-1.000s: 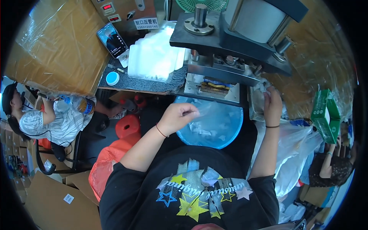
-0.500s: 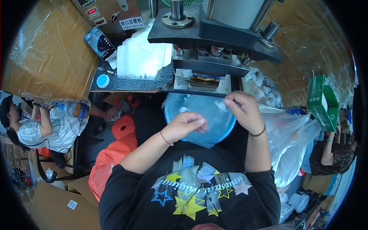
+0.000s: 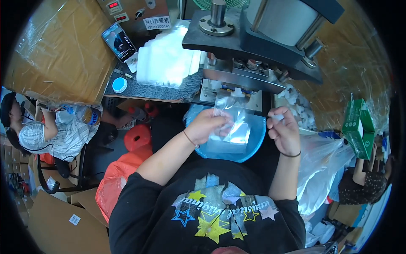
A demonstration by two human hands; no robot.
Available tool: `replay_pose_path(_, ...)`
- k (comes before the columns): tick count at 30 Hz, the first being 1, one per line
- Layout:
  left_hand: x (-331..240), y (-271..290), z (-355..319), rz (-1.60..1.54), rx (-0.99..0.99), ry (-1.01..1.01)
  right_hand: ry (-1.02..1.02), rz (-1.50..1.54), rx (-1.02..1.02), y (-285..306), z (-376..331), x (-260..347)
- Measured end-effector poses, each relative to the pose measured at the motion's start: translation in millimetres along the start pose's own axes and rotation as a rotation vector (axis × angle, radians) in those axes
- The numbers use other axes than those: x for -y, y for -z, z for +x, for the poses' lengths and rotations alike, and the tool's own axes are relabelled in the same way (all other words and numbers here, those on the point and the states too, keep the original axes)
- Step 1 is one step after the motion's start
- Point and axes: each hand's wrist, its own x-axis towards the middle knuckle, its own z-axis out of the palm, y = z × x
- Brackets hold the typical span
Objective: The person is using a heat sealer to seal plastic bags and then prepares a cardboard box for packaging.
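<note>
1. Two bare hands are at work over a blue tub (image 3: 264,134). The left hand (image 3: 210,125) has its grip pinched on a clear plastic pouch (image 3: 237,144), at the pouch's left side.

2. The pouch is above the tub, and its far end reaches over the lower plate (image 3: 255,101) of the press (image 3: 213,44). Whether it touches this plate, I cannot tell.

3. The right hand (image 3: 286,133) is to the right of the pouch, apart from it. Its grip is closed, thumb against finger, on a small white piece (image 3: 277,117).

4. To the far right, near the press, many white scraps (image 3: 296,106) lie together. To the far left, a stack of pale sheets (image 3: 165,63) is on the desk (image 3: 148,89).

5. In my judgement, the pouch is very light, thin and slippery, and it bends easily. A side edge seems the best place to take hold, with a flat pinch; a hard squeeze could crease the film.

6. The white piece also seems light and soft, so fingertips are enough for it.
</note>
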Motion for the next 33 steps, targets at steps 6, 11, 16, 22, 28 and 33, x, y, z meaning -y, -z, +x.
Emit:
replay_pose_path(6,-3,4,13,-0.056,-0.009,0.000,0.131,-0.413,-0.069,-2,-5,-22)
replay_pose_path(11,-60,63,2,1.145,-0.728,-0.918,0.121,-0.716,-0.066,15,-12,-22)
replay_pose_path(16,-74,107,-42,2.054,-0.659,-0.884,0.134,-0.786,-0.085,3,-13,-16)
replay_pose_path(22,-45,77,-56,1.319,-0.413,-0.744,0.251,-1.002,0.015,-19,5,-27)
replay_pose_path(28,-31,14,-50,0.917,-0.193,-0.411,0.402,-0.864,0.081,-62,24,-13)
replay_pose_path(33,-8,-9,-38,0.799,-0.030,-0.249,0.493,-1.068,0.024,-74,38,0)
